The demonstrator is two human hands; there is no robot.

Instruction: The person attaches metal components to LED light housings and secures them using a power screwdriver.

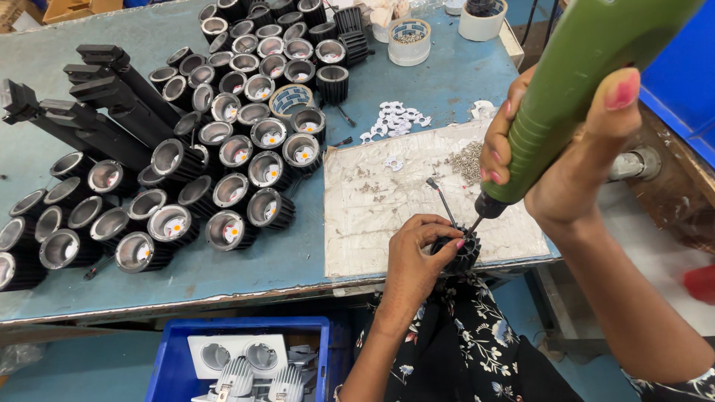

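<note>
Hands are working together at the near edge of the table (246,279), over a worn white mat (387,201). The left hand (417,257) is curling around a black finned lamp housing (463,253), fingers wrapped over its top and side, seemingly pinning it against the mat so that it cannot turn. The right hand (573,164) is gripping a green electric screwdriver (588,82) around its lower barrel, thumb pressing on one side and fingers closing on the other; the tool is tilting up and away to the right while its thin bit is meeting the housing's top. Two short wires (441,197) are sticking up from the housing, just left of the bit.

A small heap of screws (468,160) is lying on the mat near the right hand, probably kept there for easy picking, and white plastic clips (395,119) are scattered just beyond the mat. Rows of similar black housings with reflectors (223,164) are crowding the left half of the table, some lying on their sides, with long black track fittings (104,112) beside them. Tape rolls (410,37) are sitting at the far edge. A blue bin (167,365) below the table is holding pale lamp parts.

The left wrist is bending sharply inward; the right forearm is rising steeply from the lower right.
</note>
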